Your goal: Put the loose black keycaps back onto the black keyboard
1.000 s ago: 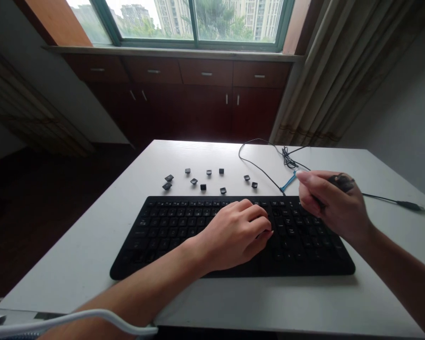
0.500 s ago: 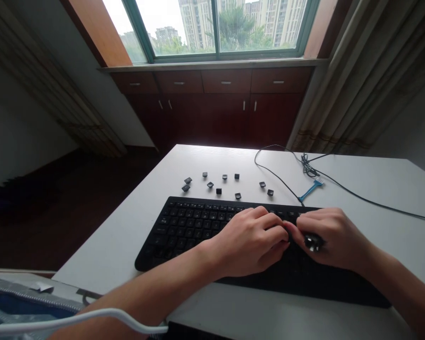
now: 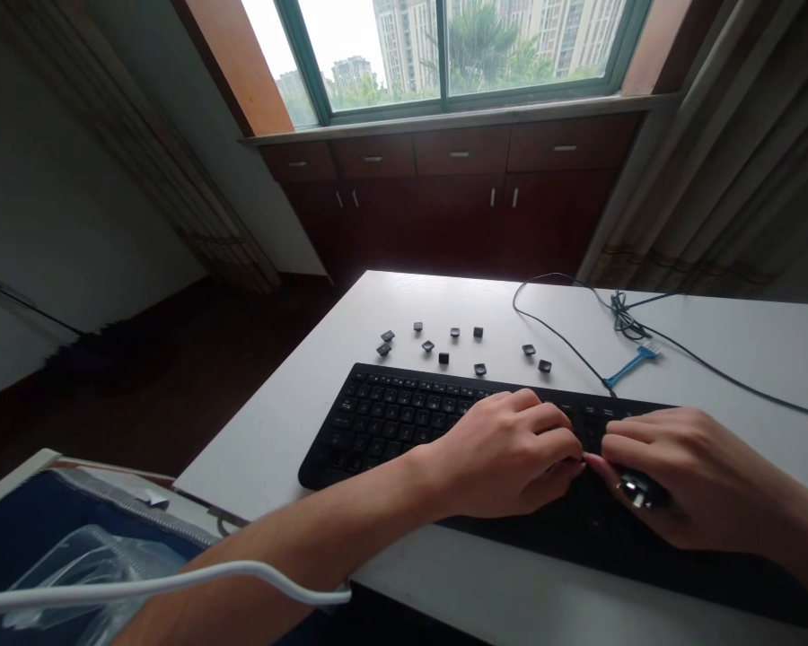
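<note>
Working over the keyboard [image 3: 404, 422], black and laid aslant along the near part of the desk [image 3: 283, 404], its right end toward the lower right. Resting the left grip [image 3: 522, 458] on the keys, back of the hand up, fingers bent and gathered; being unable to tell how far open underneath, or whether holding anything. Curling the right grip [image 3: 693, 475] firmly round a dark tool [image 3: 639, 491], showing a shiny end on the near side of the fist. Pointing the right thumb at the left fingers, touching or just short of touching: being unable to tell which.

Having ten small keycaps [image 3: 428, 345] on the desk just beyond the keyboard, loosely scattered, including a pair beyond the left grip. Seeing a blue stick [image 3: 626, 368] there too, pale at the far end, lying close by the cable [image 3: 557, 332] at the keyboard's back edge. Seeing the cable looping away, bunching into a tangle and running off to the right.

Having a white cord [image 3: 195, 579] across the left forearm [image 3: 377, 511]. Showing, at the lower left, a blue bag [image 3: 13, 511] with clear plastic [image 3: 94, 561] inside. Facing brown cupboards [image 3: 410, 220] past the desk, under a window [image 3: 410, 54].
</note>
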{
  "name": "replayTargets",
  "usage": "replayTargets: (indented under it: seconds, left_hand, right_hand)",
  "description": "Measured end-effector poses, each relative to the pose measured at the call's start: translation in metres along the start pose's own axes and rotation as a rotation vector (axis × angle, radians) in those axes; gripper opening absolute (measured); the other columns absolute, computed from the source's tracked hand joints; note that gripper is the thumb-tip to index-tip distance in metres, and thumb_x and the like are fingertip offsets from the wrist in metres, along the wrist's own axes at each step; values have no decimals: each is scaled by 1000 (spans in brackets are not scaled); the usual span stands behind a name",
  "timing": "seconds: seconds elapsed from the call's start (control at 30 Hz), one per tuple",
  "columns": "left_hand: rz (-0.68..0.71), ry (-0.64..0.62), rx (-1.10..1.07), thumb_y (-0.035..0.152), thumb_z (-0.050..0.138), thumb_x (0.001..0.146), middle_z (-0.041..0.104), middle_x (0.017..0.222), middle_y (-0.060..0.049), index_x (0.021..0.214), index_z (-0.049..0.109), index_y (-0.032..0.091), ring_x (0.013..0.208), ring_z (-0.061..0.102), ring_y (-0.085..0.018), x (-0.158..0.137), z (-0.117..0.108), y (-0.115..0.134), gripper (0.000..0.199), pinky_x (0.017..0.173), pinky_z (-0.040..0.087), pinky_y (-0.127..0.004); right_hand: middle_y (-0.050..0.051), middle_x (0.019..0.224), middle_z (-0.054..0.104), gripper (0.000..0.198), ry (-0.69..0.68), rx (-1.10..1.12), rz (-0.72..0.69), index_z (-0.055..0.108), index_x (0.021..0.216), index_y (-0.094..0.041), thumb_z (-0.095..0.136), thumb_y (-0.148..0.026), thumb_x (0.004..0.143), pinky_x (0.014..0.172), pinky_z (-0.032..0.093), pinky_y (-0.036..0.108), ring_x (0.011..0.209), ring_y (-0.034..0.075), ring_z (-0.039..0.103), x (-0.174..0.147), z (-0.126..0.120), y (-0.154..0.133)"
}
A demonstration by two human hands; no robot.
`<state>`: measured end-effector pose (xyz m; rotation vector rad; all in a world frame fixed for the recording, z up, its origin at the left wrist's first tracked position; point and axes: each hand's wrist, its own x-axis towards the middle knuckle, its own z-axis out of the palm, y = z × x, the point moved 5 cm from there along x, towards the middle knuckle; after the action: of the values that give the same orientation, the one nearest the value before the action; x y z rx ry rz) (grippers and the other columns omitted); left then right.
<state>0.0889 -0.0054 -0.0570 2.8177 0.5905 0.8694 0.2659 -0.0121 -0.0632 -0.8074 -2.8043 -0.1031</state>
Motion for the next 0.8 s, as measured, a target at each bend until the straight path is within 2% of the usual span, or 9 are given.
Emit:
replayTargets:
  seconds: [0.2,0.47,0.8]
  left_hand:
    - [9,-12,17,33,52,104,72,109,-7,104,70,17,94,66,-19,-1,2,0,24,86,54,-32]
    - [11,-14,39,33,51,104,72,108,-8,100,69,16,92,65,-18,0,1,1,25,85,55,-32]
    - [25,-19,77,32,50,105,72,111,-6,103,68,15,94,64,-18,-1,-2,3,25,85,55,-32]
  right_hand:
    - [0,68,56,15,68,30,-18,54,78,-22,62,-17,91,57,31,33,56,15,48,3,-6,-2]
    - [0,69,56,17,19,81,15,53,76,-21,62,-17,91,56,32,32,57,14,50,3,-1,-3]
    - [0,68,57,16,64,106,-2,57,77,-21,64,-17,90,58,33,32,57,15,50,3,-5,-6]
